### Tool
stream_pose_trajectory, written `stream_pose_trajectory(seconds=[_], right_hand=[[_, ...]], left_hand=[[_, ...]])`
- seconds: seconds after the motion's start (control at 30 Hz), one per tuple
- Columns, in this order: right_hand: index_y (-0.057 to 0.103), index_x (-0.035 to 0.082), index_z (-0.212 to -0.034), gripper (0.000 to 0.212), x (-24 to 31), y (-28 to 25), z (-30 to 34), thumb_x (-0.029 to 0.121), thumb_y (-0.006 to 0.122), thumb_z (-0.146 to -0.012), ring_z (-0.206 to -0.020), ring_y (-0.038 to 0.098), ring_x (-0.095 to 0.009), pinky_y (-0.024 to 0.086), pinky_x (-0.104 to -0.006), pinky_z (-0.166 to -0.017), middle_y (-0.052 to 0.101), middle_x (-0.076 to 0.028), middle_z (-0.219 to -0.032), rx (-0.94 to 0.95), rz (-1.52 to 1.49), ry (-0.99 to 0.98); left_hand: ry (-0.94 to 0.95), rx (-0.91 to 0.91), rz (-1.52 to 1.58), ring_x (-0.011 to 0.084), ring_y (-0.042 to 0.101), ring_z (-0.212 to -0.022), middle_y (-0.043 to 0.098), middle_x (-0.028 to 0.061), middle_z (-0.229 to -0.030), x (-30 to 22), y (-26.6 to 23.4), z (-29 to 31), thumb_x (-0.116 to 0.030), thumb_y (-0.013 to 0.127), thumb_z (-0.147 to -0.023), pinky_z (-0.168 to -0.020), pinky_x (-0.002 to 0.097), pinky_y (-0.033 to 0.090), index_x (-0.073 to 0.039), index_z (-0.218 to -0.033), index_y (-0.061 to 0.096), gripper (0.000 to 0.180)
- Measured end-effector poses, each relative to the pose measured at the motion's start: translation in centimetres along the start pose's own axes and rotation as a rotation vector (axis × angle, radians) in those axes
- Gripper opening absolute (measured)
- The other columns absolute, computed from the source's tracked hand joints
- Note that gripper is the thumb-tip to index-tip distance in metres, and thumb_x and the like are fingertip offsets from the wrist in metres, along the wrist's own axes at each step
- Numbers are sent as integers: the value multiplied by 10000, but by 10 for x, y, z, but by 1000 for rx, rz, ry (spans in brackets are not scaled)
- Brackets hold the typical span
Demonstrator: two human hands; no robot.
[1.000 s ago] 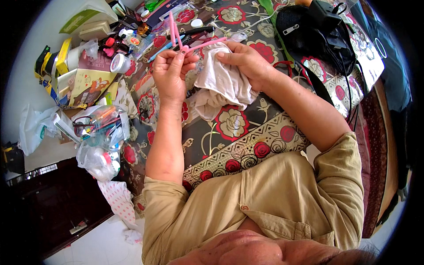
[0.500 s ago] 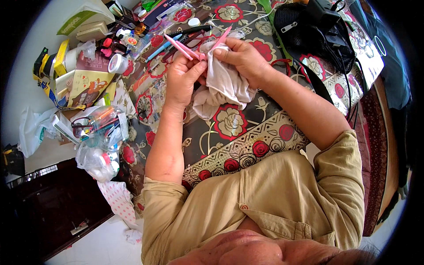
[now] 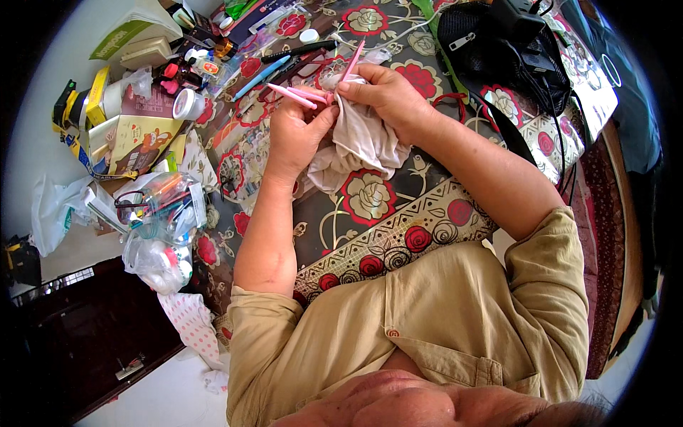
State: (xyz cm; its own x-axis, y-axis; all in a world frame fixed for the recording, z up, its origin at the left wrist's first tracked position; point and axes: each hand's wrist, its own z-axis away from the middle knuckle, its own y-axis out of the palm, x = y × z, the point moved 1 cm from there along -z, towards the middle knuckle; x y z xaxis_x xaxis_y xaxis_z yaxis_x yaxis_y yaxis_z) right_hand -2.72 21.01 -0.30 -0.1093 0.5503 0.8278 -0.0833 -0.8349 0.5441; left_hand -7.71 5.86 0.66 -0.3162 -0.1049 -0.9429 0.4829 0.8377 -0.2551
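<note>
My left hand [image 3: 297,136] is closed, thumb and fingers pinching a pink thing with long thin arms [image 3: 297,94]; its exact kind I cannot make out. Two of its slim arms point left past my fingers, and another points up and away beside my right hand [image 3: 380,96]. That hand is closed too, pressing a whitish cloth [image 3: 364,139] against the pink thing between thumb and fingers. The cloth hangs loosely toward me over the flowered tablecloth [image 3: 373,196]. My fingers and the cloth hide where the arms join.
Beyond my hands lie a blue pen [image 3: 262,76], a black pen [image 3: 299,51] and a white cap [image 3: 309,35]. Bottles, boxes, a white jar [image 3: 188,104] and a clear bag of stationery [image 3: 171,206] crowd the left. A black mesh bag [image 3: 491,60] with cables sits far right.
The pink thing has turned in my hands: its left-pointing arms now sit lower and look shorter. My left hand has shifted slightly, and the cloth has moved a little along with my right fingers.
</note>
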Motion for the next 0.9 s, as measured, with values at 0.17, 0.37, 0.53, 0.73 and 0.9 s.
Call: stream_pose_trajectory(seconds=[0.17, 0.37, 0.53, 0.73, 0.9], right_hand=[[572, 23, -995, 210, 12, -5, 0, 164, 581, -840, -718, 602, -118, 503, -263, -642, 620, -50, -840, 5, -75, -54], [564, 20, -1007, 234, 27, -12, -2, 188, 583, -845, -733, 606, -122, 503, -258, -643, 622, -51, -843, -80, -61, -151], [563, 19, -1004, 240, 16, -15, -9, 199, 584, -846, -707, 608, -128, 510, -266, -621, 619, -56, -831, -48, -83, -132], [551, 4, -1013, 242, 15, -5, -2, 169, 589, -840, -691, 613, -140, 511, -270, -624, 620, -66, -830, -15, -111, -48], [546, -9, -1006, 230, 3, -2, -1, 140, 588, -836, -698, 608, -128, 508, -264, -617, 618, -72, -835, 57, -112, -14]], left_hand=[[65, 5, -33, 81, 558, -696, 600, 36, -790, 1, 0, 0, -57, 668, -757, -624, 230, 475, -16, -860, 564, 152], [-24, 64, 21, 79, 561, -665, 588, 36, -773, -3, 0, 2, -26, 652, -762, -590, 219, 485, -16, -872, 554, 148], [-55, 120, -17, 88, 552, -633, 565, 30, -758, -10, 1, 4, -26, 636, -774, -580, 211, 478, -25, -885, 530, 154], [-159, 108, 218, 101, 595, -642, 592, 49, -754, -6, 2, 4, -18, 602, -798, -566, 229, 512, -7, -894, 524, 124], [-158, 139, 222, 102, 585, -612, 583, 44, -751, -2, -4, 3, -26, 587, -808, -540, 214, 501, -25, -889, 512, 111]])
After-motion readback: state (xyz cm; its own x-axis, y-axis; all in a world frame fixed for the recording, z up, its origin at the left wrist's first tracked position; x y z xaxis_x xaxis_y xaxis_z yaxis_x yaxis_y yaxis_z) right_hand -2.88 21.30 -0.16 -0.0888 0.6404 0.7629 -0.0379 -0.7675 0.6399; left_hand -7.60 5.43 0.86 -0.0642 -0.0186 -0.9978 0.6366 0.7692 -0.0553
